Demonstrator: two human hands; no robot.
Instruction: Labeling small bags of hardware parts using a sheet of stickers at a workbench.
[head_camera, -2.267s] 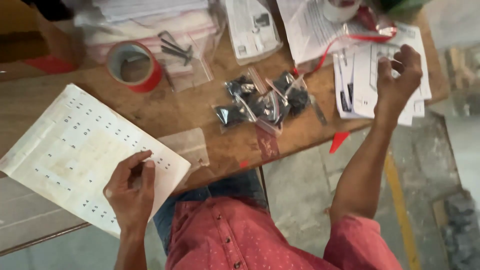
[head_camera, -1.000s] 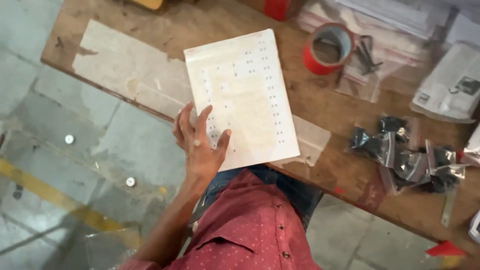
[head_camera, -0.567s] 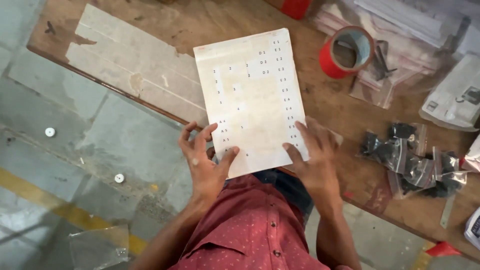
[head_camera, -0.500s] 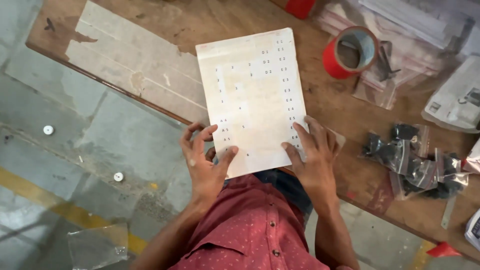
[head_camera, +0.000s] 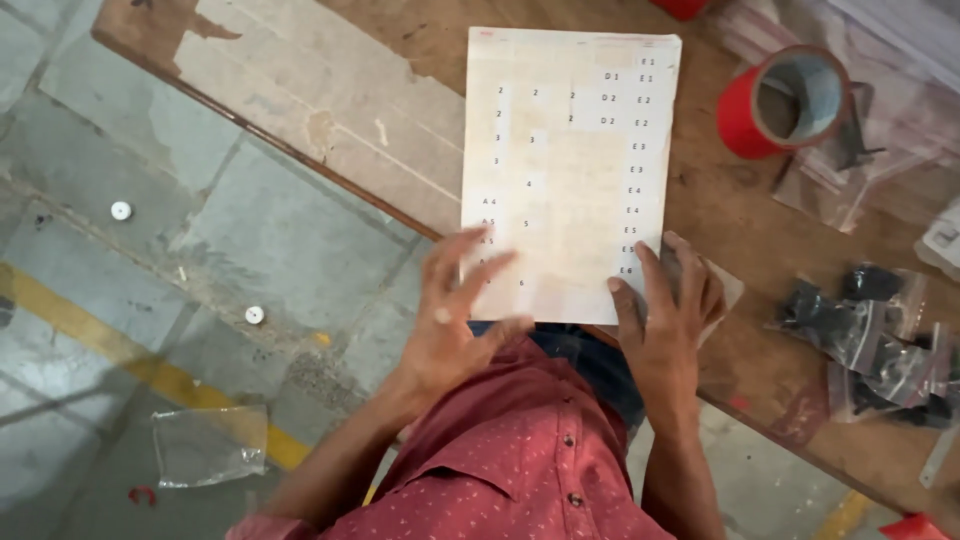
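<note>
A cream sheet of small labels (head_camera: 565, 170) is laid flat at the near edge of a worn wooden table (head_camera: 400, 45), its lower edge reaching the table's rim just above the person's lap. Most of its grid is bare; scattered small marks remain, with a fuller column down its right side. The left hand (head_camera: 455, 325) is held over the sheet's lower left corner with its fingers (head_camera: 480, 275) spread apart and slightly blurred; whether the tips touch the paper cannot be told. The right hand (head_camera: 665, 320) is laid on the lower right corner, fingers together and flat, pinning the sheet to the wood.

The step in hand is judged to be the steadying of the sheet while a label near its lower left is picked at. For the next move a fingertip or nail would need to be worked under a label's edge, with the sheet kept pressed down so that it is not lifted along.

Beyond the sheet's upper right corner a roll of red tape (head_camera: 775, 100) is stood on the table, beside clear plastic bags (head_camera: 850, 180). Further right, small bags of dark parts (head_camera: 865, 335) are heaped. On the grey floor an empty clear bag (head_camera: 205, 445) is seen near a yellow line (head_camera: 90, 340).
</note>
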